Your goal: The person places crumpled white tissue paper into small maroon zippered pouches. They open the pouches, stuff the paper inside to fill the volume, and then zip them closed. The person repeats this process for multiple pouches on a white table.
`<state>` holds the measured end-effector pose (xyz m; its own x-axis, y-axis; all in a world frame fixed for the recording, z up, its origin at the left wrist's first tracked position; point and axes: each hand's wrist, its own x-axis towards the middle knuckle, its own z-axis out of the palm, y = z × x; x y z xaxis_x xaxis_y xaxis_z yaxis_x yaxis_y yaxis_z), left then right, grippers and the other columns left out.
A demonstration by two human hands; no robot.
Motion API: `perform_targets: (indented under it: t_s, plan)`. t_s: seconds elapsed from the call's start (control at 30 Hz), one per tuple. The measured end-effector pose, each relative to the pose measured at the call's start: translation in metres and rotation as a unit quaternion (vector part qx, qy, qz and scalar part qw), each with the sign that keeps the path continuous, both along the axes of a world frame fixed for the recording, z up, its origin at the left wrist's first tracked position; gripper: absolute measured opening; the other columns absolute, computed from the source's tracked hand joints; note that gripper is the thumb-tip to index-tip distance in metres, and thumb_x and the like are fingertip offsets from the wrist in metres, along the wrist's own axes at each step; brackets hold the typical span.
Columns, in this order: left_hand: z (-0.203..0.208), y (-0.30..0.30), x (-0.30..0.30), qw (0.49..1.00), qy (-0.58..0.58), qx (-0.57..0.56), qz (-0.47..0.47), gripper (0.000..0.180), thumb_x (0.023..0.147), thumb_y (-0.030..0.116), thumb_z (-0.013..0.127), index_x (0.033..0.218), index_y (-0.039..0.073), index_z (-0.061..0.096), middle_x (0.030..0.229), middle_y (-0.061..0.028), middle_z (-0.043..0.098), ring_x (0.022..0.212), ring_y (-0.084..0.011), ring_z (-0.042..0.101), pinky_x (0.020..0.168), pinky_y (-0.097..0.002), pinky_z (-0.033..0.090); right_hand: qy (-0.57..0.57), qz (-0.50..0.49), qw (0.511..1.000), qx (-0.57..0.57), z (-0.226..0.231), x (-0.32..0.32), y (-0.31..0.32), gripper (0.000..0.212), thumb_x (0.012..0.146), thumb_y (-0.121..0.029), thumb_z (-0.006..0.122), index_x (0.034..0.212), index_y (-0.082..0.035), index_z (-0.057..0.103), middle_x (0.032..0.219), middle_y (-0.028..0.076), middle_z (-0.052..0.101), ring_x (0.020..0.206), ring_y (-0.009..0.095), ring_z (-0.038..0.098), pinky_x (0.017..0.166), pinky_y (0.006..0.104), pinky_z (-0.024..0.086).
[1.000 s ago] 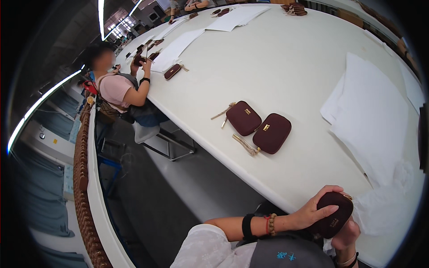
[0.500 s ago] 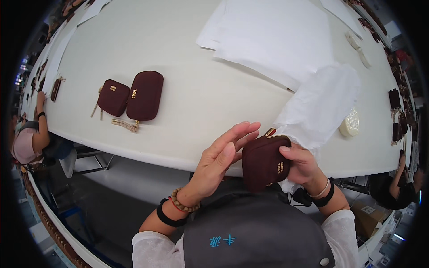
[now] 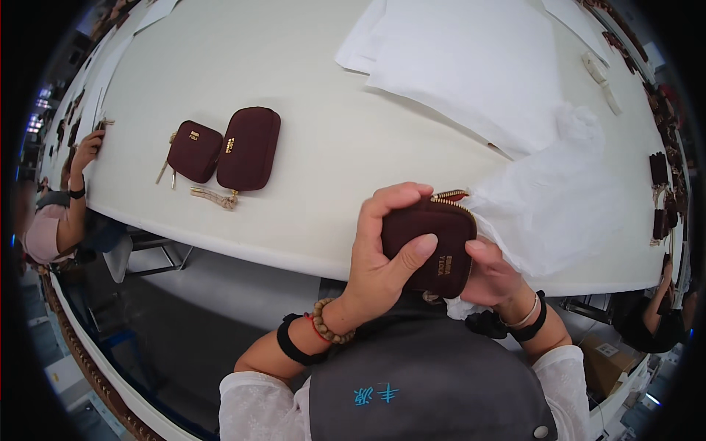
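A small dark maroon zip pouch (image 3: 443, 229) with gold lettering is held at the table's near edge. Its gold-toothed zipper is partly undone along the top. My left hand (image 3: 379, 257) grips the pouch's left side, its thumb on the front face. My right hand (image 3: 494, 278) holds the lower right side, thumb on the edge; most of its other fingers are hidden. Crumpled white tissue paper (image 3: 544, 202) lies just beyond my right hand, and a piece of it shows below that hand.
Two maroon pouches, a smaller one (image 3: 195, 152) and a larger one (image 3: 250, 151), lie at left with tan cord tassels (image 3: 215, 198). White sheets (image 3: 463, 66) are spread at the far side. Co-workers' arms (image 3: 76, 184) show at left and right. Several maroon items line the right edge.
My left hand has closed on the pouch, having been spread beside it. The pouch now faces up more. The tissue paper spread rightward, and the cream-coloured oval thing no longer shows.
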<state>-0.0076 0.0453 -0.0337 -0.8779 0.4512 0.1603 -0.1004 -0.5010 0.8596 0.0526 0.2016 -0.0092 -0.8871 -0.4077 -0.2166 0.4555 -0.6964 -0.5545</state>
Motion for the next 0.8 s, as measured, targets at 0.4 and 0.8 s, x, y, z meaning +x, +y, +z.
perform_targets:
  t_s: [0.4, 0.8]
  plan:
    - [0.002, -0.005, -0.007, 0.990, -0.098, -0.093, -0.030, 0.062, 0.089, 0.023, 0.067, 0.139, 0.007, 0.034, 0.120, -0.0094, 0.054, 0.109, -0.0168, 0.054, 0.093, -0.0302, 0.045, -0.015, 0.066, 0.998, -0.007, 0.009, -0.005, 0.018, 0.063, 0.101, -0.041, 0.032, 0.148, -0.002, 0.017, 0.145, 0.011, 0.037, 0.130, 0.022, 0.040, 0.110, 0.0388, 0.029]
    - [0.005, -0.006, 0.007, 0.806, 0.341, -0.483, 0.005, 0.087, 0.077, 0.031, 0.068, 0.144, -0.002, 0.024, 0.151, -0.0172, 0.022, 0.140, -0.0425, 0.018, 0.108, -0.0561, 0.024, -0.051, -0.108, 0.989, -0.085, -0.007, -0.023, -0.001, 0.070, 0.094, -0.054, 0.036, 0.143, -0.005, 0.032, 0.143, 0.011, 0.040, 0.131, 0.025, 0.039, 0.109, 0.0428, 0.029]
